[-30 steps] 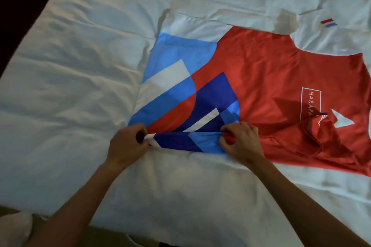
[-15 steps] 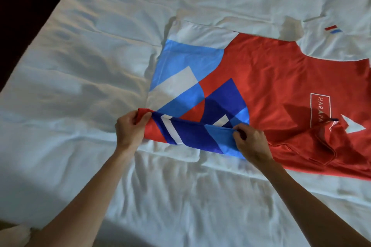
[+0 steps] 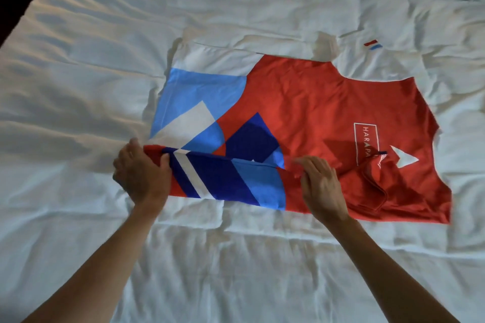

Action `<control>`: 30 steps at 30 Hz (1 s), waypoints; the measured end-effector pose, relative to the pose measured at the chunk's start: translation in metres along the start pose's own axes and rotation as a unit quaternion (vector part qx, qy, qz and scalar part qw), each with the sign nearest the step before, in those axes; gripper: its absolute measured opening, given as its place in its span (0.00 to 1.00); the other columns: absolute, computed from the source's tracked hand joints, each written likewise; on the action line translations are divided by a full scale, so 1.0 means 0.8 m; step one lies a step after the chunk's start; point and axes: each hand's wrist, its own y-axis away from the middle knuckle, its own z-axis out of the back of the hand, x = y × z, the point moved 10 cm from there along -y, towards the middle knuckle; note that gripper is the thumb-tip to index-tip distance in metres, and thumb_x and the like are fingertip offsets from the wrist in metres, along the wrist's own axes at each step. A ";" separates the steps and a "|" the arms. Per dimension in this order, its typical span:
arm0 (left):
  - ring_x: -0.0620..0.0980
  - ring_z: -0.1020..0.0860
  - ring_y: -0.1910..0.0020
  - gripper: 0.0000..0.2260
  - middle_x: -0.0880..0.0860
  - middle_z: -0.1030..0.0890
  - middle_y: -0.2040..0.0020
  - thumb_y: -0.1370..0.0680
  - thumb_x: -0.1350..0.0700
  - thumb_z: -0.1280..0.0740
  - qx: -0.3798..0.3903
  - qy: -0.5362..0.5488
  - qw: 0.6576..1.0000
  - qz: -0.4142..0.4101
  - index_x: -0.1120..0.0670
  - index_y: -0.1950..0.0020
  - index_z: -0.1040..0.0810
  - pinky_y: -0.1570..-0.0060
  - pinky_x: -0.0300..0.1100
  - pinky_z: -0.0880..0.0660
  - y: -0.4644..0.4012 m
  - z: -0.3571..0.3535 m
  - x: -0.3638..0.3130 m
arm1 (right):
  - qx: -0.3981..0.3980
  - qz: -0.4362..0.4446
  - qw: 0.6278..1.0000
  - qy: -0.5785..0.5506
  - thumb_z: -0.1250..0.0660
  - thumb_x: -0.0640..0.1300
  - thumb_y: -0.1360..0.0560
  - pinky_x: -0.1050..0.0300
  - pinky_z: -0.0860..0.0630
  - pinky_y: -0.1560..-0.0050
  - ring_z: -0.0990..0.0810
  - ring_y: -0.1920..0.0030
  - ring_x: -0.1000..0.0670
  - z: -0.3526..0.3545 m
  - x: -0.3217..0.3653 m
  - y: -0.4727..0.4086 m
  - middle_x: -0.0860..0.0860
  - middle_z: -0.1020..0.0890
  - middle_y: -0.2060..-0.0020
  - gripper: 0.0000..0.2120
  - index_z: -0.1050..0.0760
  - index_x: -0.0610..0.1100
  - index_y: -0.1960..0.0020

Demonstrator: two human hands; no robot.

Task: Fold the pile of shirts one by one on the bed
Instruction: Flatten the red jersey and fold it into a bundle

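Observation:
A red shirt [image 3: 309,102] with blue and white geometric panels lies spread sideways on the white bed [image 3: 105,34], its hem to the left. The near side of the shirt is turned up and over into a folded strip [image 3: 225,181]. My left hand [image 3: 141,173] grips the hem end of that strip, thumb on top of the cloth. My right hand [image 3: 321,186] pinches the strip's upper edge at mid-length, with its other fingers loosely spread. The near sleeve [image 3: 372,186] lies folded in on the shirt's chest.
A white shirt [image 3: 367,60] with a small red and blue mark lies spread under and beyond the red one. The bed's left edge [image 3: 15,23] runs diagonally at the top left, with dark floor past it. Rumpled white sheet surrounds the shirts.
Both hands have lifted the shirt's near edge and carried it away from me, so a wider folded strip now lies over the shirt's body. The view has shifted slightly.

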 end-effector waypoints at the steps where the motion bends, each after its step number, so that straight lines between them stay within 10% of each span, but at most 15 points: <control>1: 0.65 0.32 0.30 0.29 0.63 0.29 0.29 0.24 0.50 0.32 -0.026 -0.035 0.997 -0.069 0.61 0.26 0.33 0.33 0.59 0.37 0.025 -0.001 -0.034 | -0.010 -0.003 1.000 0.005 0.44 0.39 0.28 0.45 0.25 0.51 0.22 0.49 0.42 0.015 -0.017 0.002 0.49 0.19 0.46 0.18 0.21 0.44 0.43; 7: 0.56 0.25 0.35 0.18 0.55 0.19 0.38 0.21 0.51 0.40 0.108 0.088 0.856 -0.497 0.56 0.36 0.21 0.32 0.53 0.35 0.239 -0.124 -0.245 | -0.069 -0.078 0.994 0.019 0.43 0.36 0.27 0.48 0.23 0.47 0.20 0.46 0.42 0.114 -0.156 0.007 0.46 0.19 0.46 0.16 0.21 0.41 0.45; 13: 0.55 0.21 0.48 0.16 0.53 0.18 0.48 0.25 0.53 0.40 0.192 0.055 0.865 -0.460 0.56 0.42 0.20 0.45 0.49 0.30 0.269 -0.183 -0.318 | 0.105 -0.132 0.983 0.067 0.46 0.43 0.33 0.39 0.27 0.37 0.27 0.33 0.39 0.099 -0.254 0.002 0.48 0.31 0.27 0.34 0.34 0.55 0.27; 17: 0.52 0.22 0.52 0.19 0.47 0.19 0.52 0.31 0.47 0.39 0.271 -0.006 0.849 -0.453 0.53 0.45 0.18 0.52 0.51 0.26 0.267 -0.201 -0.318 | 0.160 -0.080 0.984 -0.013 0.34 0.40 0.30 0.48 0.23 0.46 0.19 0.49 0.50 0.089 -0.262 -0.017 0.52 0.17 0.48 0.18 0.19 0.52 0.42; 22: 0.48 0.23 0.55 0.20 0.43 0.22 0.58 0.32 0.40 0.39 0.304 0.003 0.856 -0.418 0.51 0.51 0.19 0.50 0.51 0.27 0.241 -0.207 -0.308 | 0.086 -0.151 0.980 -0.098 0.27 0.42 0.31 0.64 0.31 0.62 0.23 0.68 0.61 0.134 -0.289 -0.044 0.60 0.21 0.72 0.05 0.19 0.52 0.62; 25: 0.53 0.21 0.54 0.22 0.46 0.21 0.58 0.32 0.38 0.41 0.298 0.000 0.872 -0.390 0.53 0.54 0.19 0.48 0.52 0.26 0.225 -0.219 -0.316 | -0.035 -0.211 0.973 -0.093 0.29 0.45 0.28 0.60 0.30 0.58 0.20 0.60 0.51 0.154 -0.306 -0.044 0.49 0.16 0.61 0.07 0.19 0.45 0.51; 30: 0.54 0.21 0.54 0.20 0.48 0.19 0.57 0.32 0.38 0.39 0.264 0.009 0.898 -0.352 0.52 0.56 0.19 0.49 0.53 0.25 0.226 -0.223 -0.328 | 0.006 -0.290 0.957 -0.024 0.30 0.55 0.26 0.47 0.25 0.45 0.22 0.42 0.42 0.129 -0.318 0.029 0.46 0.21 0.43 0.24 0.27 0.45 0.33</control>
